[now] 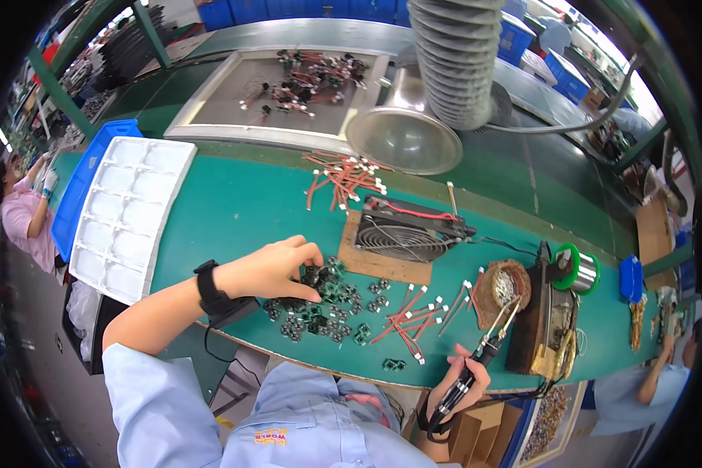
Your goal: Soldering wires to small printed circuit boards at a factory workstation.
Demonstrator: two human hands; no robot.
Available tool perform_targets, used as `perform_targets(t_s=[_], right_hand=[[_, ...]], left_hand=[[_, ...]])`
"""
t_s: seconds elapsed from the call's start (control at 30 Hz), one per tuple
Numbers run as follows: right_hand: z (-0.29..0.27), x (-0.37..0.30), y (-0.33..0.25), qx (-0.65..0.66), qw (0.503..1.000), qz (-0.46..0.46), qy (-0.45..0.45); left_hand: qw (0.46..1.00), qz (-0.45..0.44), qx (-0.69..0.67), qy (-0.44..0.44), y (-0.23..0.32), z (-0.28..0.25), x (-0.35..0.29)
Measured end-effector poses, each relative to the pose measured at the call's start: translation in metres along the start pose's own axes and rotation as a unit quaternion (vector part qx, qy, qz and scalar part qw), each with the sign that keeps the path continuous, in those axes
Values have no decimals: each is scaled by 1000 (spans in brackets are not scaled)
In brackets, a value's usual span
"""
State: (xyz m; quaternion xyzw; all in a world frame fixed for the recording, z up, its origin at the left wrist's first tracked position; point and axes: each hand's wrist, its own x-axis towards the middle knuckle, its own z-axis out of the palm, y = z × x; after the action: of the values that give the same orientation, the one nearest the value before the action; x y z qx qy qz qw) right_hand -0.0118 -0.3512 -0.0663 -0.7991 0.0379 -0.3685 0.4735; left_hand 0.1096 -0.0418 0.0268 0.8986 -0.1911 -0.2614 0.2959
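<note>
My left hand (277, 269) reaches into a heap of small dark-green circuit boards (331, 292). Its thumb and fingers curl around some of the boards, partly hiding them. A black-handled soldering iron (486, 351) with a forked tip is gripped in my right hand (462, 378). That tip points up, over or against the edge of a round brown dish (507, 287) with pale grains in it. Between the hands lie red-and-black wire leads (413, 318) with white connectors. One small group of boards (394, 364) sits apart near the table's front edge.
A fan (405, 230) stands on a wooden board beyond the heap. Behind are more leads (343, 181) and a metal extraction hood (405, 140). White compartment trays (132, 210) lie left; a green solder spool (577, 269) stands right. Co-workers sit at both sides.
</note>
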Motion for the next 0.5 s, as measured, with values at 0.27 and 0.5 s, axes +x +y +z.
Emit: perform_targets(t_s=[0.27,0.5], right_hand=[[-5,7,2,11,998,-21,-62],[0,17,-12,-6,976,-135,-169]], left_hand=[[976,-3,142,165,5,6,-63],[964,-87,-16,250,17,81,-79]])
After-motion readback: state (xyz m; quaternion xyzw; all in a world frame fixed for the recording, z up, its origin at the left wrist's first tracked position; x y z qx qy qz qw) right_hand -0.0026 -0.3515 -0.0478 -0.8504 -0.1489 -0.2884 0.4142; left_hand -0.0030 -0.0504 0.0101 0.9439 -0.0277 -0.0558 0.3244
